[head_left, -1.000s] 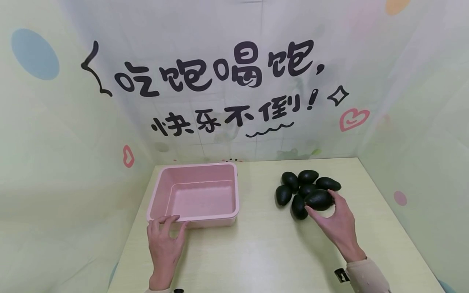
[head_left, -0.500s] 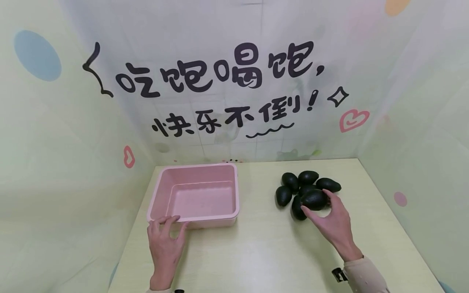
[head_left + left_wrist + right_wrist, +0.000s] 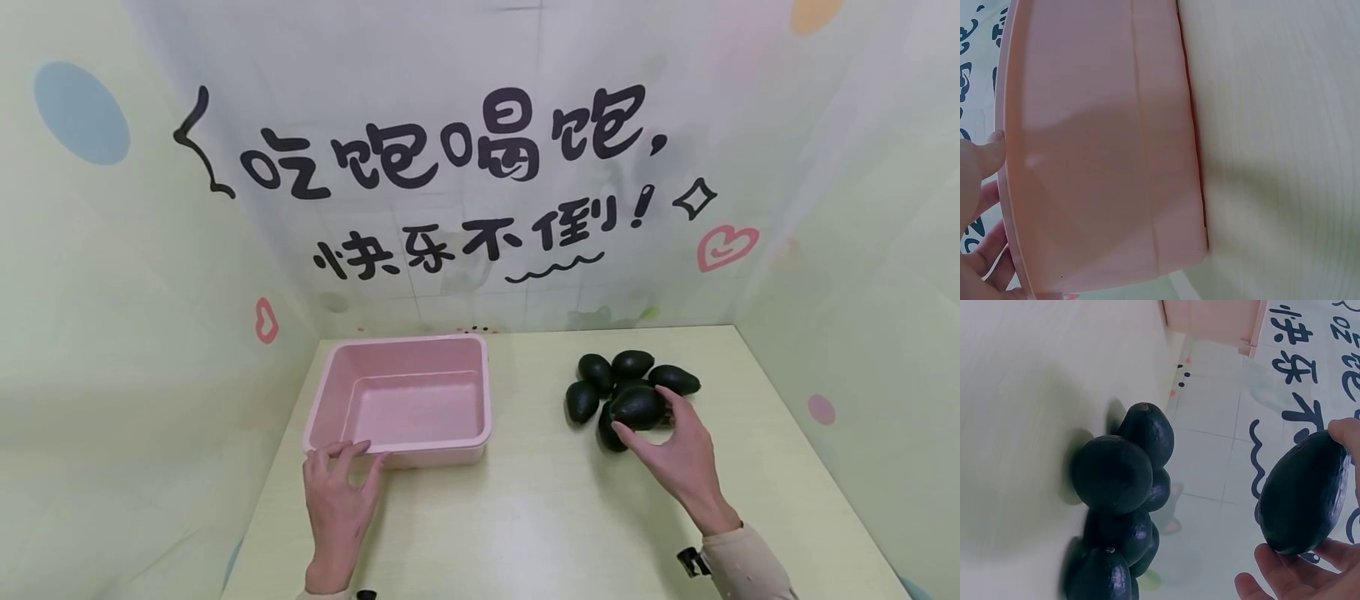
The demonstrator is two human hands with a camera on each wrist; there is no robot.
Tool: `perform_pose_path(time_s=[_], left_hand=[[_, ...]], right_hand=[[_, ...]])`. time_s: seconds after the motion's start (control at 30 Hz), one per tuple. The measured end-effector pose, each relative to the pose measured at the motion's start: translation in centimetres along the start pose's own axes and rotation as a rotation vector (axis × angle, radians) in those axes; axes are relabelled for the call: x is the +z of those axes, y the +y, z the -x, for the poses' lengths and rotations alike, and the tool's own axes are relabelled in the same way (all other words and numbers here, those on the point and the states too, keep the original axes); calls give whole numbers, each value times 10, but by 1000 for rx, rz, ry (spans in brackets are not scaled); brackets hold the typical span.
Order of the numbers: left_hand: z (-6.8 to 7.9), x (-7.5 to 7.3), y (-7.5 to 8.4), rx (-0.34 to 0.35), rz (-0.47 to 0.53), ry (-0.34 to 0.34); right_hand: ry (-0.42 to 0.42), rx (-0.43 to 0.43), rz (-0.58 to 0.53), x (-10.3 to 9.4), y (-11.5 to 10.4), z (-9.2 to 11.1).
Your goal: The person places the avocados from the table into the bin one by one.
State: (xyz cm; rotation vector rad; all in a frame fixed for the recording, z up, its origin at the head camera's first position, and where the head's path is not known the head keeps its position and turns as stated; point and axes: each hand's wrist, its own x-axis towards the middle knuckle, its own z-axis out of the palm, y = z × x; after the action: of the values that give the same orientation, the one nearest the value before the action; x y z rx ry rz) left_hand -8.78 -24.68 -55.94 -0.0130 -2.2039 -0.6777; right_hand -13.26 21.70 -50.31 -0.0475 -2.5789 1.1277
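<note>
In the head view my right hand [image 3: 682,462] pinches a dark green avocado [image 3: 637,407] between thumb and fingertips. The right wrist view shows this avocado [image 3: 1305,492] raised above the table, apart from the others. Several more avocados [image 3: 582,402] lie bunched at the back right, partly overlapped by the held one. My left hand [image 3: 337,504] holds the near rim of a pink plastic tub [image 3: 450,444] at its left corner. From the left wrist, the thumb [image 3: 992,153] shows on the rim, while the other fingertips reach behind it. Nothing lies inside the tub.
Both the tub and the avocados stand on a pale wood-look table [image 3: 517,517]. Behind it hangs a printed cloth backdrop [image 3: 465,292] with black lettering, and cloth walls [image 3: 862,275] close in both sides.
My right hand has moved slightly left with the pinched avocado, over the front of the bunch. The left hand and the tub stay where they were.
</note>
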Motion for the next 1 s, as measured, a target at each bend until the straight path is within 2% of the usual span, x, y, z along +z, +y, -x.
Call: perform_pose_path(time_s=[0.27, 1.0], left_hand=[[-2, -1, 1, -20, -12, -26], [0, 0, 2, -45, -3, -16]], right_hand=[[9, -22, -9, 1, -5, 1], [24, -107, 2, 7, -14, 2]])
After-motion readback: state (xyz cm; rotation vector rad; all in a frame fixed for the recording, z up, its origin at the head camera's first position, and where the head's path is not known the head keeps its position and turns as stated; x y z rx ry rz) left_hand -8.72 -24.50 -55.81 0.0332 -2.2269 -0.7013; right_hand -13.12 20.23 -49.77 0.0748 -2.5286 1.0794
